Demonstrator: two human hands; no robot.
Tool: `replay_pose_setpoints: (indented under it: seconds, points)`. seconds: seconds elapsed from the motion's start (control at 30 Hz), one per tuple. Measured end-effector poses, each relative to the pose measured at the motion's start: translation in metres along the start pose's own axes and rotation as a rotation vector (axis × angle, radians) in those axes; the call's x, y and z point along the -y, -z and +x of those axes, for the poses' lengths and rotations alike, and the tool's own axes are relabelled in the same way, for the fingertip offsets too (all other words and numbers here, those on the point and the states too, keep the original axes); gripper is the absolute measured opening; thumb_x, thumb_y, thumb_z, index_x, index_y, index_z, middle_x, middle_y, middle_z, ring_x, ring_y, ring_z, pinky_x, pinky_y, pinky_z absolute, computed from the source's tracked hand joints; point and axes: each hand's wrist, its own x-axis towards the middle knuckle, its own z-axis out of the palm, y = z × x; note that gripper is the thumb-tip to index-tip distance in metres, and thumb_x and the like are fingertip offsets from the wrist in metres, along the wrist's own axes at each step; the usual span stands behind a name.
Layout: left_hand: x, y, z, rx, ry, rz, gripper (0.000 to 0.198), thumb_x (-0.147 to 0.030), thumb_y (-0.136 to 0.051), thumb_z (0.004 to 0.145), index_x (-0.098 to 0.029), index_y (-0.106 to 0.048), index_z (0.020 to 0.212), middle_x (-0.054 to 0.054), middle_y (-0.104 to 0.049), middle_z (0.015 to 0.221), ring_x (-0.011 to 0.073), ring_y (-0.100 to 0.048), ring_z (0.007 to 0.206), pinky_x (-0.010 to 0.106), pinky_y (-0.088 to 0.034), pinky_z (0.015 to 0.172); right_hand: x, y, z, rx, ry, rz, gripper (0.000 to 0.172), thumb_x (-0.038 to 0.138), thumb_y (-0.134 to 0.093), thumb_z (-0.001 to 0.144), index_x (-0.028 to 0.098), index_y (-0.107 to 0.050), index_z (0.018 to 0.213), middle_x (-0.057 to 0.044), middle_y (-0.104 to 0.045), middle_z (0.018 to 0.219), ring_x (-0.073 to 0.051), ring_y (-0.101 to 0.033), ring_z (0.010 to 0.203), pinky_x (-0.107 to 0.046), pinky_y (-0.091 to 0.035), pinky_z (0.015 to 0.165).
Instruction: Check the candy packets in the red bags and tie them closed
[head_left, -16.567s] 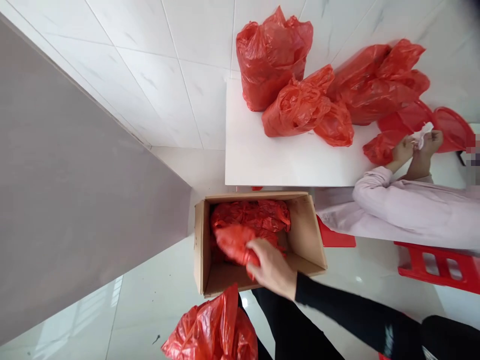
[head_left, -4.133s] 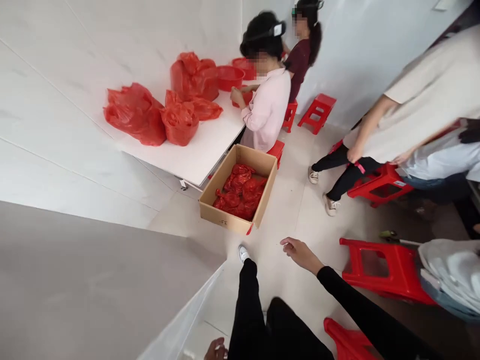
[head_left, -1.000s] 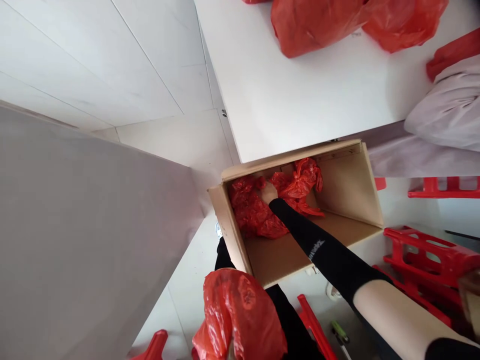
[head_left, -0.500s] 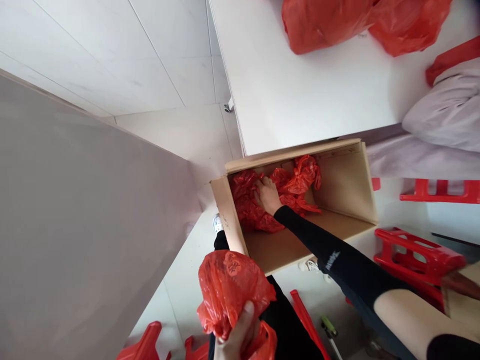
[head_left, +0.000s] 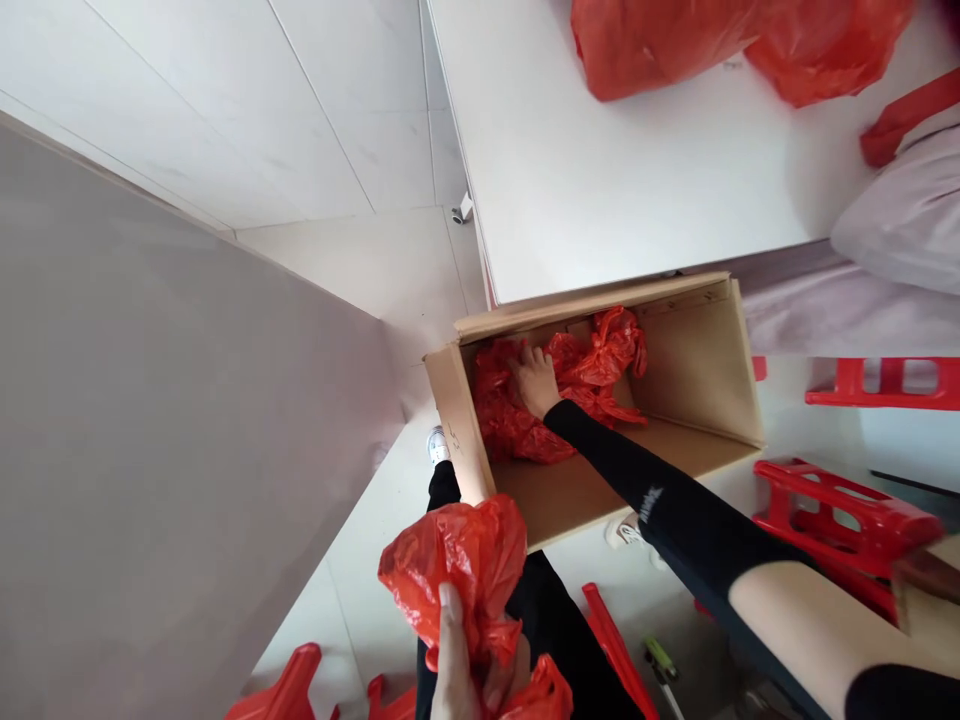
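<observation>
A red plastic bag [head_left: 450, 545], bunched around something hidden, is gripped in my left hand [head_left: 457, 660] low in the view. My thumb lies over its front while the fingers curl underneath at the right. More loose red plastic shows below the fingers. My right hand [head_left: 536, 382], with a black arm sleeve, reaches into a cardboard box [head_left: 457, 420]. Its fingers are bent and pressed into the red plastic bags [head_left: 525, 430] at the box's left end; the fingertips are partly hidden. Several knotted red bags lie bunched along the box's left and back.
A white table [head_left: 630, 190] borders the box's far side, with large red bags [head_left: 667, 45] on it. A grey panel [head_left: 187, 420] stands at left. Red plastic stools [head_left: 847, 515] are at right and below. Pale cloth [head_left: 907, 215] hangs at right.
My left hand has turned the red bag and shifted it slightly leftward, with the thumb now pointing up over it. My right hand remains in the box among the bags.
</observation>
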Motion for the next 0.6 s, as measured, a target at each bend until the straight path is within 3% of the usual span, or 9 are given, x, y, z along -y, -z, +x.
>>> replay_pose_setpoints:
  seconds: [0.07,0.13,0.23,0.3,0.4,0.47,0.6]
  points:
    - [0.004,-0.01,-0.006,0.021,-0.026,0.005,0.077,-0.074,-0.081,0.06,-0.02,-0.027,0.051,-0.008,-0.022,0.04,0.0012,-0.02,0.039,0.014,-0.028,0.037,-0.012,0.019,-0.029,-0.032,-0.015,0.024,0.031,0.023,-0.052,0.094,0.017,-0.064,0.122,-0.019,-0.054,0.125,-0.034,-0.043,0.116,-0.047,-0.035,0.096]
    - [0.009,-0.022,-0.012,0.029,-0.094,0.025,0.073,-0.058,-0.092,0.054,-0.02,-0.03,0.057,-0.011,-0.023,0.044,0.0011,-0.019,0.042,0.013,-0.027,0.038,-0.024,0.039,-0.057,-0.083,-0.038,0.059,0.03,0.024,-0.054,0.093,0.019,-0.065,0.12,-0.018,-0.052,0.13,-0.034,-0.042,0.118,-0.046,-0.035,0.098]
    - [0.018,-0.044,-0.014,0.046,-0.184,0.083,0.068,-0.037,-0.095,0.057,-0.023,-0.029,0.064,-0.012,-0.02,0.047,0.0023,-0.017,0.043,0.015,-0.026,0.038,-0.036,0.063,-0.093,-0.173,-0.064,0.126,0.023,0.025,-0.055,0.093,0.019,-0.065,0.112,-0.016,-0.044,0.145,-0.035,-0.036,0.13,-0.047,-0.032,0.105]
    - [0.026,-0.059,-0.009,0.082,-0.171,0.089,0.063,-0.042,-0.089,0.067,-0.023,-0.029,0.065,-0.012,-0.018,0.048,0.0034,-0.017,0.041,0.016,-0.025,0.037,-0.041,0.074,-0.112,-0.209,-0.072,0.179,0.02,0.028,-0.054,0.094,0.019,-0.064,0.109,-0.015,-0.048,0.144,-0.034,-0.039,0.132,-0.046,-0.033,0.106]
    - [0.044,-0.08,0.009,0.119,-0.14,0.061,0.054,-0.055,-0.078,0.077,-0.022,-0.036,0.069,-0.011,-0.022,0.053,0.0043,-0.019,0.044,0.016,-0.027,0.04,-0.046,0.09,-0.139,-0.229,-0.083,0.257,0.022,0.03,-0.047,0.099,0.019,-0.059,0.114,-0.013,-0.064,0.12,-0.028,-0.057,0.111,-0.041,-0.044,0.095]
    - [0.056,-0.091,0.023,0.087,-0.199,0.087,0.051,-0.058,-0.076,0.078,-0.021,-0.042,0.073,-0.011,-0.025,0.055,0.0046,-0.021,0.046,0.016,-0.027,0.042,-0.046,0.101,-0.158,-0.244,-0.098,0.292,0.023,0.032,-0.045,0.101,0.02,-0.056,0.116,-0.01,-0.068,0.108,-0.026,-0.061,0.097,-0.039,-0.048,0.087]
    - [0.066,-0.11,0.035,0.036,-0.229,0.171,0.05,-0.061,-0.077,0.075,-0.019,-0.05,0.074,-0.011,-0.027,0.054,0.0044,-0.025,0.045,0.017,-0.024,0.042,-0.031,0.125,-0.199,-0.261,-0.048,0.411,0.019,0.035,-0.047,0.101,0.023,-0.056,0.113,-0.01,-0.066,0.107,-0.025,-0.062,0.097,-0.038,-0.051,0.083]
